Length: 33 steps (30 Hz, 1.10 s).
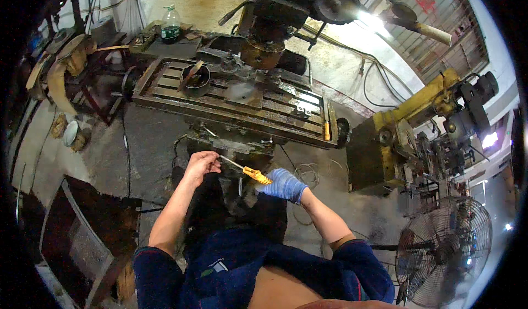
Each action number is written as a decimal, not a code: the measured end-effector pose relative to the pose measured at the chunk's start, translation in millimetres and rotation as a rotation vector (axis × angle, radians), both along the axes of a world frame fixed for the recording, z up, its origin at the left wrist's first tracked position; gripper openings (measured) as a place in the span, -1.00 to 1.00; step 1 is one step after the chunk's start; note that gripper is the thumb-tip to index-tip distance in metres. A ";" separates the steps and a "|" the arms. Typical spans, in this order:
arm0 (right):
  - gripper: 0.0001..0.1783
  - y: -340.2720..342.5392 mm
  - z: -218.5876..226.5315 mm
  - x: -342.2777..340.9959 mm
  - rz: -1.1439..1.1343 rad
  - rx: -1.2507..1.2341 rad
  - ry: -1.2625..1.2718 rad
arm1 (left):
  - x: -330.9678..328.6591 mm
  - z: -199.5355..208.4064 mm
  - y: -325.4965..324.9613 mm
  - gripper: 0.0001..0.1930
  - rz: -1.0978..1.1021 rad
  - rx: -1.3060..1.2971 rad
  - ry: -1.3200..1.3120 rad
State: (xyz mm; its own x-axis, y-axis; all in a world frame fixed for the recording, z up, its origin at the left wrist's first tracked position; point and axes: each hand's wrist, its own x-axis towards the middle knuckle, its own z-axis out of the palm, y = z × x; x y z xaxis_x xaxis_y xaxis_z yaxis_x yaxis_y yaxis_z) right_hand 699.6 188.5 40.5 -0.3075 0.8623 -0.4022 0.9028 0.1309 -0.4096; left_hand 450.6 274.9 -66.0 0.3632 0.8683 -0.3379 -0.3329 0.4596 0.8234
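Note:
My right hand (pixel 285 186), in a blue knitted glove, is closed around the rear of a yellow-handled tool (pixel 254 174) with a thin straight metal shaft. The shaft points left and up, toward my bare left hand (pixel 202 165). There the fingers are curled in at the shaft's tip and seem to pinch it. The tool is in front of the knee of a milling machine (pixel 231 147), below its slotted table (pixel 220 108). What exactly the tool is, I cannot make out.
On the slotted table lie a dark pan (pixel 195 78) with a brush-like stick and an orange-handled tool (pixel 327 130). The spindle head (pixel 264 53) hangs above. A yellow-green machine (pixel 379 144) and a caged fan (pixel 444 251) stand right, a metal bin (pixel 82 243) left.

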 end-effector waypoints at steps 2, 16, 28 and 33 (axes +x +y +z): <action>-0.41 -1.5 -19.6 1.3 0.090 0.006 0.074 | -4.0 9.7 -8.8 -0.81 -0.012 0.011 0.094; -0.62 1.8 -15.0 -26.1 0.213 -0.408 0.437 | -179.3 214.6 -168.1 -0.85 0.192 0.426 0.880; -0.69 17.0 -15.2 -73.5 0.197 -0.657 0.574 | -437.5 113.4 -336.9 -0.40 0.071 -0.785 2.031; -0.69 15.0 -14.4 -78.9 0.207 -0.606 0.576 | -452.1 90.9 -330.0 -0.38 -0.157 -0.721 1.920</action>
State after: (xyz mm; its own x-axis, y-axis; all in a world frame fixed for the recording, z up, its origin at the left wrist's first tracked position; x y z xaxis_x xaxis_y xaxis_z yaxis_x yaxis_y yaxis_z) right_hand 620.8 203.5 26.0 -0.7322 0.4535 -0.5082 0.5150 -0.1197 -0.8488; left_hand -1.5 -55.1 24.9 -0.7544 0.4364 -0.4903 0.6179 0.7242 -0.3062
